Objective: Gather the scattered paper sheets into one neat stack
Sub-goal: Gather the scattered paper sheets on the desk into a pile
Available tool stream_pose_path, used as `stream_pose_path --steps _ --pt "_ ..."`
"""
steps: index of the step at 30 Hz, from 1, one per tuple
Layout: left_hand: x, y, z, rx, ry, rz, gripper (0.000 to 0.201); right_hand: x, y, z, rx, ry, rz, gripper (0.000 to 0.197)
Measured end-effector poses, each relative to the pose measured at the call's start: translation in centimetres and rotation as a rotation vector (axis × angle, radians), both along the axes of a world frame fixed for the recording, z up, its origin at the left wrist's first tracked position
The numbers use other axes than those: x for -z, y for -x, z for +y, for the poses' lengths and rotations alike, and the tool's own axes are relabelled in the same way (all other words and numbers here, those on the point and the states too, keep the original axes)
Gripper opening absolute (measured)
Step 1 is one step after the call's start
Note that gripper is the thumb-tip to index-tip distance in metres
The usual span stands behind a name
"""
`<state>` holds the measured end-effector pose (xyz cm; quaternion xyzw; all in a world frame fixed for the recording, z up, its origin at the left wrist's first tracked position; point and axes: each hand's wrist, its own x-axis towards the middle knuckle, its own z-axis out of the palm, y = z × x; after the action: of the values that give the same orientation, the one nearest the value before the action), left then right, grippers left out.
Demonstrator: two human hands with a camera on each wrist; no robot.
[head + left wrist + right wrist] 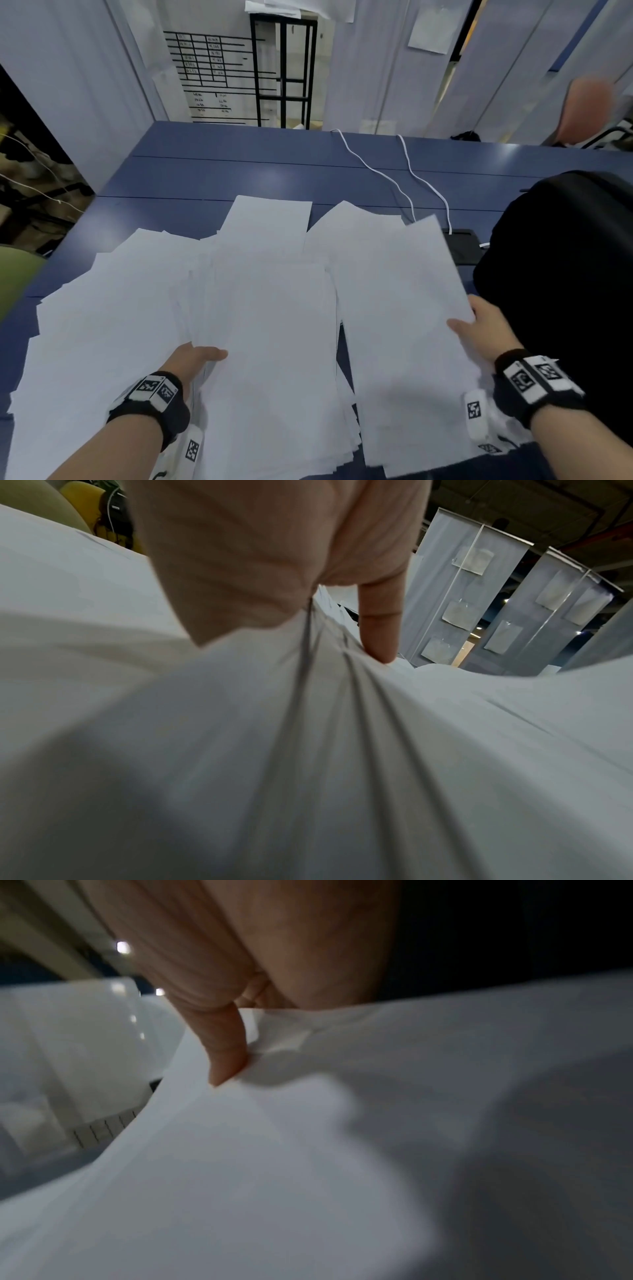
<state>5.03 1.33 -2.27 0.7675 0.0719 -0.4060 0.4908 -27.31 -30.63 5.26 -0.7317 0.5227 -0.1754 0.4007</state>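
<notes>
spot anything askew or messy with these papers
Yes. The paper sheets lie fanned at mixed angles over the blue table, not stacked. The sheet pinched by the right hand has a creased edge.

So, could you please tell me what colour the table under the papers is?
Dark blue table, clearest in the head view.

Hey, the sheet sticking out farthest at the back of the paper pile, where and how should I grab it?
Take the protruding sheet by its far edge, coming from the back: that end lies bare on the blue table, while its near part lies under other sheets, so pinching there likely lifts it alone.
</notes>
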Motion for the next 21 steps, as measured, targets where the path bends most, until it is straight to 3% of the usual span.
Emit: stream_pose_path --steps 4,8,11,14,16,19,21 --pt "0.2 -0.1 0.1 -0.003 0.015 0.016 0.083 -3.9 0.0 -0.6 0.001 -0.156 -0.398 0.031" --pt "0.4 -0.2 0.2 -0.024 0.024 0.044 0.093 -5.5 -0.6 -0.7 0.009 -0.356 -0.612 0.043" --pt "0.1 -0.2 0.2 -0.015 0.014 0.062 0.092 -5.0 -2.1 0.4 -0.022 -0.503 -0.708 0.03" --pt "-0.1 0.0 0.0 -0.007 -0.004 0.06 0.075 -2.9 -4.2 2.3 -0.02 -0.606 -0.705 0.034" --pt "-0.8 0.3 0.0 -0.006 0.031 0.081 0.078 -0.6 -5.8 3.6 -0.003 -0.646 -0.643 0.046" --pt "-1.3 0.4 -0.1 -0.023 0.144 0.174 0.073 3.3 -8.3 5.9 0.014 -0.611 -0.446 0.016" --pt "-1.8 0.5 -0.1 -0.042 0.186 0.207 0.073 5.8 -10.0 7.5 0.014 -0.495 -0.235 0.012"
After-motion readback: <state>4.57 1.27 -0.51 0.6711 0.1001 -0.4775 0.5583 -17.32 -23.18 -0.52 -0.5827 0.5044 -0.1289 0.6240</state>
